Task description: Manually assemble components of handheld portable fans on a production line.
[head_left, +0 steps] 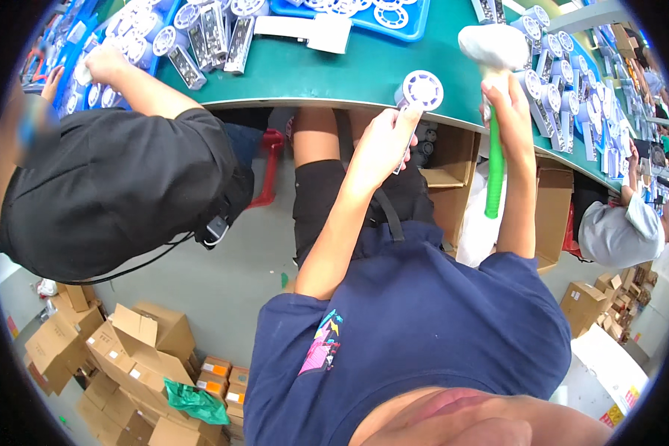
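Note:
My left hand [383, 146] is closed around the handle of a handheld fan [424, 91], whose round white head with a ring of dark slots points up over the table's front edge. Most of its handle is hidden behind my fingers. In my right hand [507, 108] is a mallet, gripped just below its white, wrapped-looking head [492, 47]. The mallet's green handle [496, 175] hangs down past my wrist. Its head is raised to the right of the fan, apart from it.
The green table [275, 78] holds several similar fans [186, 67] with exposed circuit boards, and more on the right. A blue tray [421, 28] carries white slotted discs. A co-worker in black [119, 186] sits at left. Cardboard boxes [554, 212] stand under the table; a red stool [270, 167] is nearby.

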A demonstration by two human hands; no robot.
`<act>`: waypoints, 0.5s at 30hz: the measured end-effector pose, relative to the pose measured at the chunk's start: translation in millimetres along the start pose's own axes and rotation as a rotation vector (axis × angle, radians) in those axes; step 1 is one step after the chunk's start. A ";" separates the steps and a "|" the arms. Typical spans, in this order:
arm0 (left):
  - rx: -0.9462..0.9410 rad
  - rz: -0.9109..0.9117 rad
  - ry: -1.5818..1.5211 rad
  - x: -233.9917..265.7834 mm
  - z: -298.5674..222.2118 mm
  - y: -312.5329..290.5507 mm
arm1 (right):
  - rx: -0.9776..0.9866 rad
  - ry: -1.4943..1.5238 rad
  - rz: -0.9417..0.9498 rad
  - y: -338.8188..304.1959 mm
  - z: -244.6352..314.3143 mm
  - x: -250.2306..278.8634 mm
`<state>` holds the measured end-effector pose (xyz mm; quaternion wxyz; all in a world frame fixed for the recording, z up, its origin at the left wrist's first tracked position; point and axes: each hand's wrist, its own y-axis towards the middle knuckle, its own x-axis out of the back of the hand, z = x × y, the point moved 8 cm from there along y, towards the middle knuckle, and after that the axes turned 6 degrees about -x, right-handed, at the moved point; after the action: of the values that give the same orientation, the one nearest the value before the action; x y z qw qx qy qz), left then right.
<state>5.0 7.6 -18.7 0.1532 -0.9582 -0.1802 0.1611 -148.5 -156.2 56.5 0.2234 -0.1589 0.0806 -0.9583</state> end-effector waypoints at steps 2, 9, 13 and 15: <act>-0.003 -0.024 0.000 -3.0 0.9 0.5 | 0.015 0.087 0.059 -13.3 4.1 0.8; -0.031 -0.009 0.034 -11.1 -9.8 -3.4 | 0.158 0.039 -0.127 -65.1 29.1 -7.2; -0.034 -0.044 -0.010 -10.6 -0.5 -1.6 | 0.141 -0.072 -0.072 -65.4 7.8 -15.0; -0.040 -0.039 0.037 -8.1 -5.3 -2.6 | 0.126 -0.080 -0.103 -68.9 6.5 -15.4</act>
<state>-1.0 5.5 -10.9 0.1407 -0.9601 -0.1993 0.1366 -161.0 -88.6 74.0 0.1862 -0.1869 0.0030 -0.9646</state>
